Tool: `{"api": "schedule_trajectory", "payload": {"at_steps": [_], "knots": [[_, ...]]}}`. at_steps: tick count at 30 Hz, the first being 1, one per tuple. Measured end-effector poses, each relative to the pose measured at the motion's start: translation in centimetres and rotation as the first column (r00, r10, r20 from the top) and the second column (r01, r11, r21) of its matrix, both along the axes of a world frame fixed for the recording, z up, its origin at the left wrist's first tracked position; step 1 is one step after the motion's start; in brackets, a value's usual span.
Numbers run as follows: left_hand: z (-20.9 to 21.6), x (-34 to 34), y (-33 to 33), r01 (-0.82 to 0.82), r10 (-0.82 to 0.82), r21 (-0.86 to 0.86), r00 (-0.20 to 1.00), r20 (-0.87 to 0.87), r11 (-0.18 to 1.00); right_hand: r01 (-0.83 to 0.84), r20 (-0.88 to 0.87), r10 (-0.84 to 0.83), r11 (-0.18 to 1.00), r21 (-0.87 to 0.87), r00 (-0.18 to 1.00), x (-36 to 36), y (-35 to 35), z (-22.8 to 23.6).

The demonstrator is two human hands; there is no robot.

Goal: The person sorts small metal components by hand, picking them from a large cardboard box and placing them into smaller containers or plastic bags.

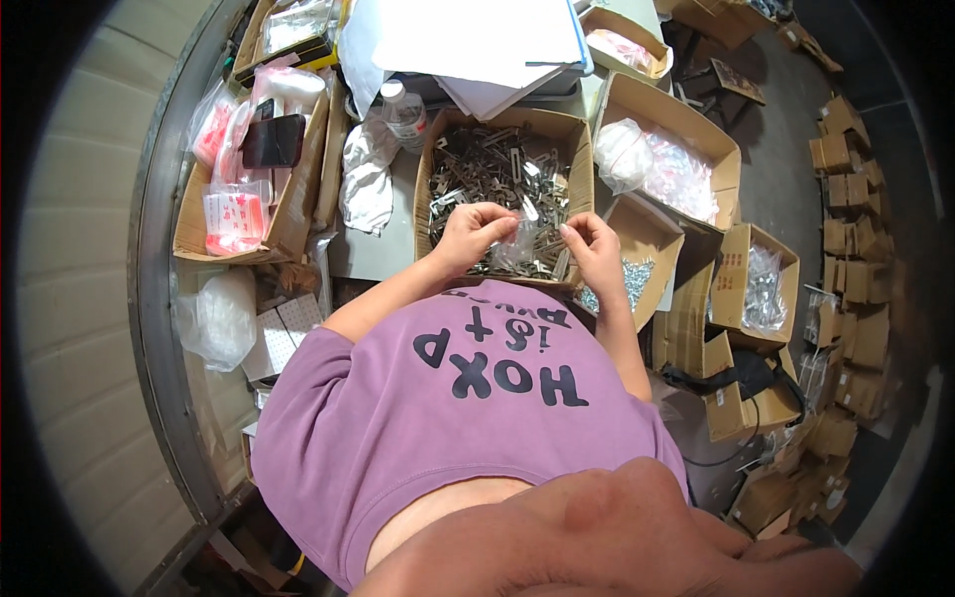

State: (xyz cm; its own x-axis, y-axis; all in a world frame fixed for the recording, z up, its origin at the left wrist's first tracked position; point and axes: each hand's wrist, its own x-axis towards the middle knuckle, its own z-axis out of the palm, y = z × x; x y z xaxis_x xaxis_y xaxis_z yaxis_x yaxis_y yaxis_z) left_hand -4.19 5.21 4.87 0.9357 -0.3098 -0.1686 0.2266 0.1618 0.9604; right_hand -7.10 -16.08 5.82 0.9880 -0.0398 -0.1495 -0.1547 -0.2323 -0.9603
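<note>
My left hand [476, 237] is closed in a pinch on the top edge of a small clear plastic bag [512, 257]. The bag hangs over the near part of a cardboard box [583, 159] full of loose flat metal pieces [482, 164], slim and slotted. To the right of the bag, my right hand [597, 254] has thumb and forefinger pressed together at the box's right side. Whatever lies between those fingertips is too small to make out. A pale metal piece [529, 210] shows just beyond the bag.
Right of the box stands an open carton [657, 221] with small screws [637, 277]. Beyond it, another carton [721, 149] holds bagged parts. At left, a box [298, 214] carries plastic packets and a phone [273, 142]. A bottle [403, 114] and white cloth [368, 179] sit nearby.
</note>
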Motion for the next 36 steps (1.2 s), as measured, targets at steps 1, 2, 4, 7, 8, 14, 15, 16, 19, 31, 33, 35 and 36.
{"api": "schedule_trajectory", "payload": {"at_steps": [1, 2, 4, 7, 8, 14, 15, 16, 19, 31, 33, 35, 36], "knots": [[-0.1, 0.0, 0.3, 0.055, -0.057, 0.063, 0.998, 0.025, 0.996, -0.001, -0.001, 0.001, 1.000, -0.001, 1.000, 0.0, -0.1, 0.1], [0.4, -0.1, 0.5, 0.032, -0.035, 0.130, 0.999, 0.020, 0.991, 0.003, -0.001, -0.003, 1.000, -0.018, 1.000, 0.1, -0.1, 0.4], [-0.6, 0.2, 0.7, 0.025, -0.033, 0.177, 0.999, 0.039, 0.984, 0.003, -0.003, -0.003, 0.999, -0.037, 1.000, 0.0, 0.0, 0.7], [0.1, 0.2, 0.0, 0.030, -0.035, 0.117, 0.999, 0.041, 0.993, -0.009, 0.011, 0.010, 0.998, -0.061, 1.000, 0.0, 0.4, 1.1], [0.1, 0.2, -0.3, -0.001, -0.019, 0.147, 0.991, 0.133, 0.989, -0.047, 0.041, 0.050, 0.996, -0.073, 0.998, -0.1, 0.6, 1.3], [-0.1, 0.3, 0.6, -0.059, -0.142, 0.432, 0.897, 0.419, 0.900, -0.308, 0.204, 0.333, 0.940, -0.145, 0.921, 0.3, 1.3, 4.3], [0.2, 0.2, 0.6, -0.062, -0.139, 0.431, 0.897, 0.420, 0.900, -0.371, 0.258, 0.412, 0.908, -0.192, 0.874, 0.3, 1.5, 4.6], [0.5, 0.1, 0.5, -0.060, -0.148, 0.447, 0.897, 0.417, 0.892, -0.395, 0.249, 0.432, 0.900, -0.184, 0.867, 0.3, 1.8, 4.6], [0.3, 0.1, 0.6, -0.025, -0.212, 0.468, 0.869, 0.448, 0.883, -0.444, 0.169, 0.553, 0.786, -0.430, 0.816, 0.8, 2.2, 4.8], [-2.7, 0.0, 0.9, 0.050, -0.162, 0.443, 0.962, 0.220, 0.895, -0.710, -0.120, 0.758, 0.528, -0.466, 0.642, 9.6, 3.9, 1.4], [-3.0, 0.0, 0.9, 0.062, -0.143, 0.363, 0.969, 0.200, 0.930, -0.411, -0.062, 0.592, 0.476, -0.778, 0.803, 12.9, 3.2, -0.8], [-3.5, 0.2, 0.9, 0.061, -0.116, 0.282, 0.976, 0.185, 0.957, -0.246, -0.099, 0.495, 0.243, -0.938, 0.863, 15.4, 2.4, -3.7], [-3.9, 0.2, 0.9, 0.054, -0.106, 0.253, 0.975, 0.197, 0.966, -0.200, -0.100, 0.508, 0.147, -0.969, 0.856, 16.2, 2.0, -5.3]]}}
